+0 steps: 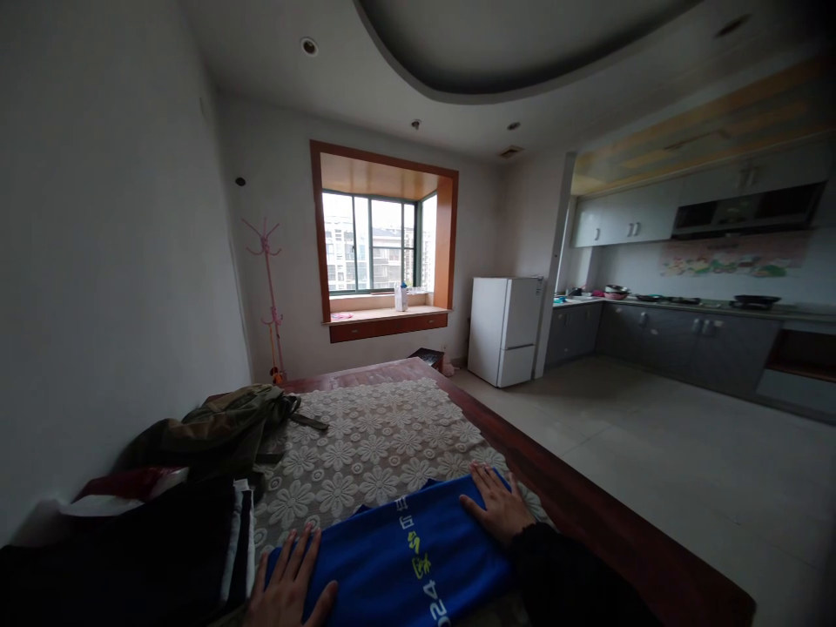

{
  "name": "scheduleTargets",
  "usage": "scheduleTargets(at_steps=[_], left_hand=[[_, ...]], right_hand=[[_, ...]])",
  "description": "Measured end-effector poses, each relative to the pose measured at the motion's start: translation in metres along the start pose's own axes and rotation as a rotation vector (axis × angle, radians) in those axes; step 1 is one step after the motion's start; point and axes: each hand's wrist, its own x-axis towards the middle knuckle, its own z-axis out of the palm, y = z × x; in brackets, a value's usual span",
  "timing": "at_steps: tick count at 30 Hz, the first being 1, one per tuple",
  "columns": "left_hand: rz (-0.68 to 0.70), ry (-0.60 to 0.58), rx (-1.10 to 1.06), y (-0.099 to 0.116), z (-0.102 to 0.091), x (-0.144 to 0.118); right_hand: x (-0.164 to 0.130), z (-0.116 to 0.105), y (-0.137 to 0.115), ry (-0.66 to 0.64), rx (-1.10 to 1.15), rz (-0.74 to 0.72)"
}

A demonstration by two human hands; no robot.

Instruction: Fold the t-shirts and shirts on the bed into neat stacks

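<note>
Walls (97,261) of plain white and a stepped ceiling (496,43) close a large room, its pale tiled floor (653,453) running to a kitchen counter (685,335) with grey cupboards on the far right. A wood-framed bay window (382,239) looks onto apartment blocks. Below that in size comes the dark red wooden platform (588,514) in front of the person, spread with a white lace cloth (379,435) in a flower pattern. A white fridge (506,329) stands between window and kitchen. On the platform's left edge lies a pile of dark folded clothes (150,549), with an olive-green bag (228,422) just behind it.

A blue garment (398,557) lies flat on the lace cloth at the near edge, printed with yellow-green characters too blurred to read and white digits, of which "54" can be made out. The left hand (287,583) presses flat on its left end, fingers spread wide; the right hand (500,505), also open and flat, rests on its far right corner. A thin pink coat stand (267,287) stands by the window wall, and a small bottle (401,297) sits on the sill.
</note>
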Motion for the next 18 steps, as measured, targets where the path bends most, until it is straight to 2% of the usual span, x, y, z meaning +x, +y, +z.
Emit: scheduleTargets(at_steps=[18], left_hand=[[-0.004, 0.0, 0.001, -0.0026, 0.0053, 0.004]], right_hand=[[0.0021, 0.004, 0.0043, 0.017, 0.01, -0.037]])
